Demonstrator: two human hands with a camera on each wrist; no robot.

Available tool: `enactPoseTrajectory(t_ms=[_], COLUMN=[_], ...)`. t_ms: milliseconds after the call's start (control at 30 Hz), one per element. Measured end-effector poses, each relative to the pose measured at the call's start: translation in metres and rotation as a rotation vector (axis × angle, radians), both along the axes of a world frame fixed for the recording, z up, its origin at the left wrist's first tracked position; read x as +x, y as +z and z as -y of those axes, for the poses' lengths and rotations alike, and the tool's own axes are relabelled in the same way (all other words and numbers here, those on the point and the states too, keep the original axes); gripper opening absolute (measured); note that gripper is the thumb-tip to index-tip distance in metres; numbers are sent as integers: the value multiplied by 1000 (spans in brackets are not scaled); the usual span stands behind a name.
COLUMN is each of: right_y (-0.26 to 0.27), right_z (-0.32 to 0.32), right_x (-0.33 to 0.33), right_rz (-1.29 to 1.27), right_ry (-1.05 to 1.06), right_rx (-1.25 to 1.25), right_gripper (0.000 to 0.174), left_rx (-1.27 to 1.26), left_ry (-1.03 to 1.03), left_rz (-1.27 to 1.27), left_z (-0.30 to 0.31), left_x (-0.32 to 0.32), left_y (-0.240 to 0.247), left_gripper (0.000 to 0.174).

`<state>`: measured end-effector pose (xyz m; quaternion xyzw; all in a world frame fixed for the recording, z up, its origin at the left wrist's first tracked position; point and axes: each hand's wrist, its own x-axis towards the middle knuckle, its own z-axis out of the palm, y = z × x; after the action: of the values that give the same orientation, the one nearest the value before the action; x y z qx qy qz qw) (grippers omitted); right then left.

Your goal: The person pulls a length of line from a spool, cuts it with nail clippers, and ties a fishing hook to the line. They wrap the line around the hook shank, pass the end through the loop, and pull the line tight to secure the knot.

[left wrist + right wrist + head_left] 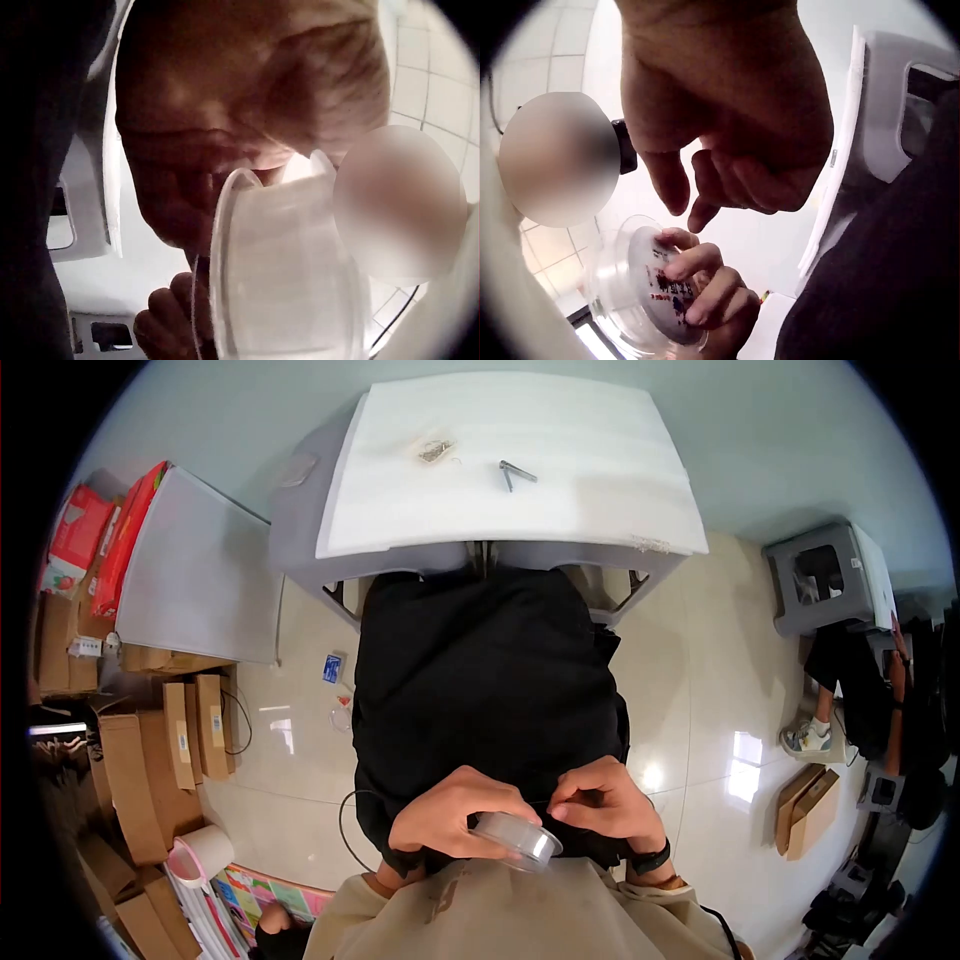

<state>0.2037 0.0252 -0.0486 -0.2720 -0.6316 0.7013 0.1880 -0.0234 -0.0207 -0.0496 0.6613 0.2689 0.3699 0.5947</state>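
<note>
My left hand (455,812) grips a clear plastic spool of transparent line (525,840) in front of my torso, over my lap. Its fingers spread over the spool's flat face, which carries dark and red print in the right wrist view. A thin strand (196,307) runs beside the spool's rim in the left wrist view. Close by on the right, my right hand (608,800) has its thumb and index fingertips drawn together, pinching the fine line; the other fingers are curled. The line between the hands is barely visible.
Ahead stands a white-topped table (600,420) with a small tray of metal bits (435,451) and what looks like a nail clipper (517,472). Black cloth (480,680) covers my lap. Cardboard boxes (135,790) stand left; another person's leg (823,705) shows at right.
</note>
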Motion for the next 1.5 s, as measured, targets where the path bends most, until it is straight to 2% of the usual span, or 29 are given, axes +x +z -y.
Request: enactPoseTrajectory(t_ms=[167,267,333,367,400,467,500,567,633,733,767,867,933,1000,1033,1100,1133,1200,1333,1367,1500], right_y=[-7,-11,-12,-14,-16,-22,-25,-29,-33,-23,-20,-14,-8,-7,-10,-15,-13,-5,4,3,-5], right_z=[-6,-21,-38,-44,-49,-58,-62,-61,-65,-65,-69,-68,-70,-67,-68,-69,-70,-73,-75,-74,-69], right_x=[-17,-26,-31,-33,-36,-43,-50,-63,-73,-71,-68,-54,-36,-28,-21,1,11,32,47,51,75], right_rz=[63,-22,-92,-128,-207,-368,-521,-761,-960,-859,-727,-466,-283,-334,-325,-307,-202,16,449,530,726], right_ry=[-24,-27,39,73,86,103,87,17,9,-162,-201,-413,-443,-550,-528,-494,-499,-503,-374,-379,-464], right_rx=[-70,-50,-75,-88,-151,-275,-322,-444,-500,-400,-244,-86,-61,-74,-19,93,132,203,293,298,303], right_gripper=[7,7,11,13,15,21,28,27,26,35,40,47,56,39,32,25,27,33,22,17,19], left_rx=[-54,-67,-66,-138,-63,-40,-90,-191,-157,-147,-135,-86,-123,-101,-126,-160,-176,-116,-59,-93,-82], left_ry=[103,154,298,308,329,406,401,396,370,296,273,268,301,367,362,554,647,662,726,746,798], left_rz=[-46,-68,-55,-31,-16,-58,1,71,56,31,33,71,187,285,356,397,420,422,268,189,63], left_z=[0,-12,-21,-24,-28,-33,-35,-36,-43,-50,-53,-54,-45,-37,-36,-28,-26,-28,-31,-31,-31], left_x=[-13,-20,-24,-30,-38,-49,-53,-59,-59,-54,-53,-55,-56,-57,-60,-62,-64,-83,-98,-99,-113], left_y=[-16,-16,-13,-14,-20,-22,-27,-36,-38,-33,-33,-35,-44,-50,-52,-48,-46,-45,-36,-30,-31], left_gripper=[31,32,37,46,56,63,65,67,66,65,64,61,60,62,62,59,58,56,55,55,55])
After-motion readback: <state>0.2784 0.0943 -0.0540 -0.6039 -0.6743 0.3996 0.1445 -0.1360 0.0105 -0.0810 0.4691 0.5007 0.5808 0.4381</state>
